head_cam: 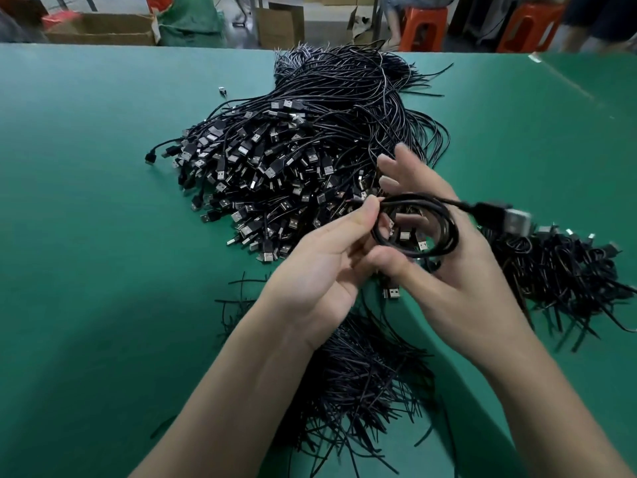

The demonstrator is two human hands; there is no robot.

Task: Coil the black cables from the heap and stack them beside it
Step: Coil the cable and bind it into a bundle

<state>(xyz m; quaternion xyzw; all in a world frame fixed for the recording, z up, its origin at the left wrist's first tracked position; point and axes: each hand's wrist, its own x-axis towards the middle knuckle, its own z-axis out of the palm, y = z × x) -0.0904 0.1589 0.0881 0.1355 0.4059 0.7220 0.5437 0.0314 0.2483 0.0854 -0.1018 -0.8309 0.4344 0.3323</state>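
Observation:
A big heap of black USB cables (296, 160) covers the middle of the green table (86, 201). In front of it I hold one black cable wound into a small coil (444, 232). My left hand (320, 267) pinches the coil's left side between thumb and forefinger. My right hand (458, 281) holds the coil from below, thumb against its lower edge, fingers spread behind it. The cable's USB plug (513, 220) sticks out to the right, blurred. A stack of coiled cables (565, 270) lies on the right.
A pile of thin black ties (362, 377) lies under my forearms near the table's front. A small loose part (222, 91) sits on the table at the back left. Cardboard boxes (103, 29) and orange stools (424, 27) stand beyond the far edge.

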